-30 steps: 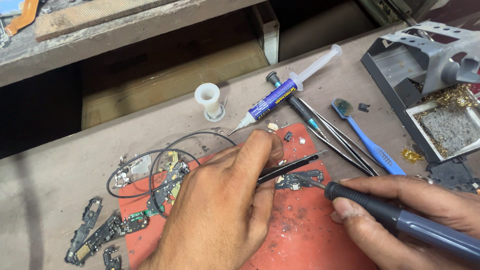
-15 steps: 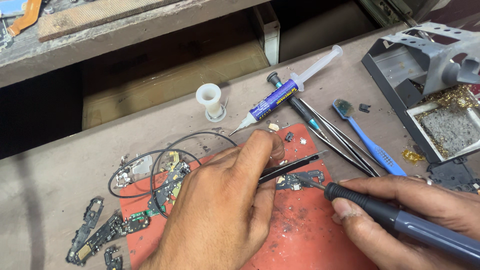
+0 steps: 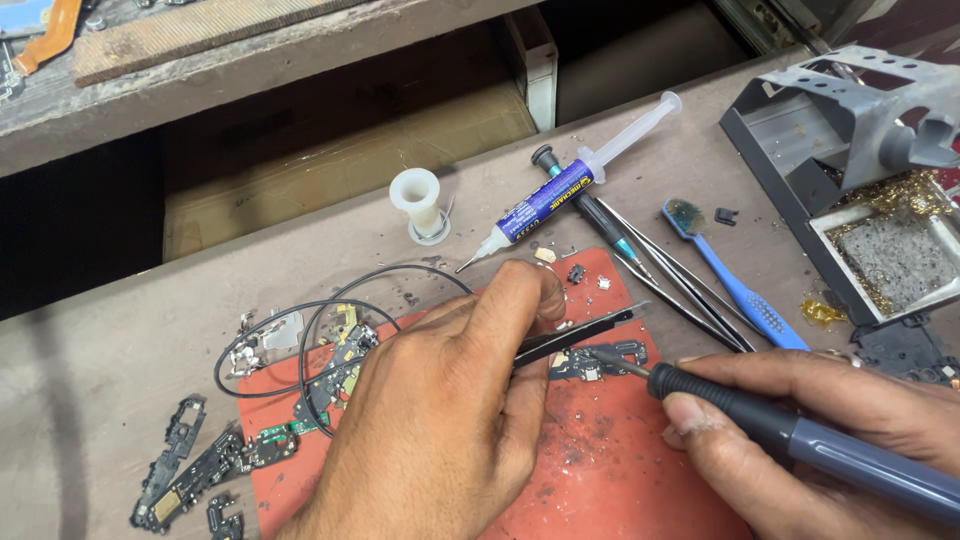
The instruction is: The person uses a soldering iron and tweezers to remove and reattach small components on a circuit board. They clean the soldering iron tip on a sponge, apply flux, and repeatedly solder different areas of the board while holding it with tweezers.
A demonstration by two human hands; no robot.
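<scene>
My left hand [image 3: 440,410] rests on a red work mat [image 3: 600,450] and pinches black tweezers [image 3: 575,335]. The tweezer tips press on a small dark circuit board [image 3: 600,362] lying on the mat. Gripped like a pen in my right hand [image 3: 800,440] is a soldering iron [image 3: 790,430] with a black grip and grey-blue handle. Its metal tip touches the top of the small board beside the tweezers.
A flux syringe [image 3: 560,190], a white spool [image 3: 418,203], a blue brush [image 3: 735,290], spare tweezers [image 3: 680,285] and a screwdriver lie behind the mat. A grey iron stand [image 3: 850,150] with sponge and brass wool sits right. Black wires [image 3: 300,345] and board scraps [image 3: 190,470] lie left.
</scene>
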